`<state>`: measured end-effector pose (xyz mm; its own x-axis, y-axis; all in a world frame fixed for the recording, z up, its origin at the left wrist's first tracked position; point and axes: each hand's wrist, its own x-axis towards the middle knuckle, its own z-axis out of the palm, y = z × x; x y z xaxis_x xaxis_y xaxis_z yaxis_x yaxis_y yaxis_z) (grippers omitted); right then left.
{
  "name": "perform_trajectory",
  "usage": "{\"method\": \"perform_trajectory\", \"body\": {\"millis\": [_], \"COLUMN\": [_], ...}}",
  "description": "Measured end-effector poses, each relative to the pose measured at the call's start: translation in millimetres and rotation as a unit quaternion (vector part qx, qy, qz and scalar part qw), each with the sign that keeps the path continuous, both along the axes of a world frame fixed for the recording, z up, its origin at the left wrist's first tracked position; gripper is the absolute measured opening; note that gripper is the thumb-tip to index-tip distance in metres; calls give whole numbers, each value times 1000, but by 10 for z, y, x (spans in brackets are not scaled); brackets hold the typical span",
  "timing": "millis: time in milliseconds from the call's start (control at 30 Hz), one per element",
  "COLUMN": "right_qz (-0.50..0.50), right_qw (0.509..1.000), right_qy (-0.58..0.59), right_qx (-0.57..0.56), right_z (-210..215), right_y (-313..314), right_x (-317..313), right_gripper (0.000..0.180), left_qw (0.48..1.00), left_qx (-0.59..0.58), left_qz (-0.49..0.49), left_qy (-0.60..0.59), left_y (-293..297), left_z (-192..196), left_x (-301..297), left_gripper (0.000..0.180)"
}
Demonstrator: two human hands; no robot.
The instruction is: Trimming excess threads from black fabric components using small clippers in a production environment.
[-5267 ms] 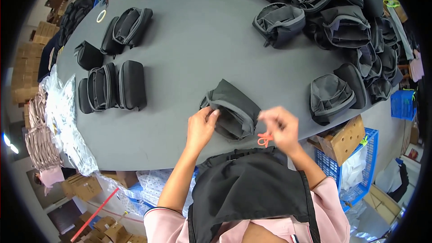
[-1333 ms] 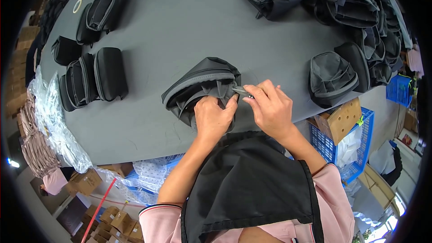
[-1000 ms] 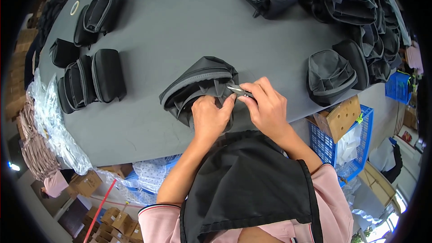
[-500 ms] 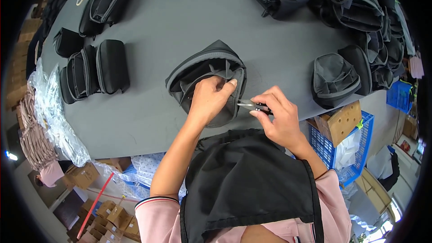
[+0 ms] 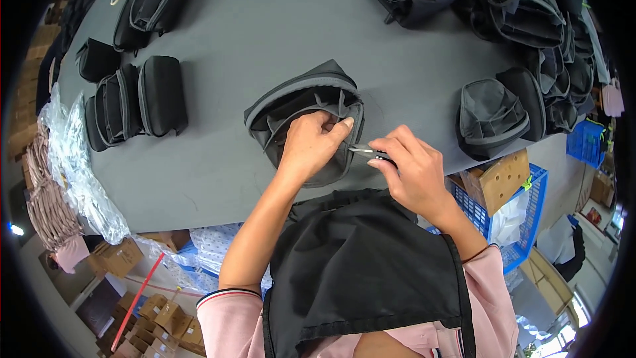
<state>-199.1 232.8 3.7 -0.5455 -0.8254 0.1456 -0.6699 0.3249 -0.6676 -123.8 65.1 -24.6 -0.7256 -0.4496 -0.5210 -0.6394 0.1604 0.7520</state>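
A black zippered pouch with grey lining lies open on the table in front of me. My left hand reaches into its mouth, thumb and fingers pinching the lining near the right-hand rim. The fingertips are partly hidden in the folds. Just to the right, my right hand is closed around small thread snips with dark handles. Their metal blades point left and meet the pouch's zipper edge. Whether a thread lies between the blades is too small to tell.
On the grey table, closed black pouches stand at the left. Open pouches and a larger pile lie at the right. A blue crate stands below the right edge; clear plastic bags hang along the left edge.
The snips have moved slightly, their blades now at the pouch's zipper edge. The pouch's far corner has shifted a little right. My left hand keeps its hold.
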Motion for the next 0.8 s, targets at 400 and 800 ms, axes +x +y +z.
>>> {"method": "perform_trajectory", "body": {"millis": [400,800], "right_qz": [-62,120], "right_qw": [921,943], "right_qy": [-375,-311], "right_qx": [-88,-3], "right_z": [-559,-663], "right_y": [-196,-448], "right_x": [-66,-183], "right_gripper": [23,12], "left_qw": [982,984], "left_qx": [186,-152], "left_qz": [-28,-64], "left_qy": [20,62], "left_y": [-200,49], "left_z": [-44,177], "left_x": [163,668], "left_gripper": [48,35]}}
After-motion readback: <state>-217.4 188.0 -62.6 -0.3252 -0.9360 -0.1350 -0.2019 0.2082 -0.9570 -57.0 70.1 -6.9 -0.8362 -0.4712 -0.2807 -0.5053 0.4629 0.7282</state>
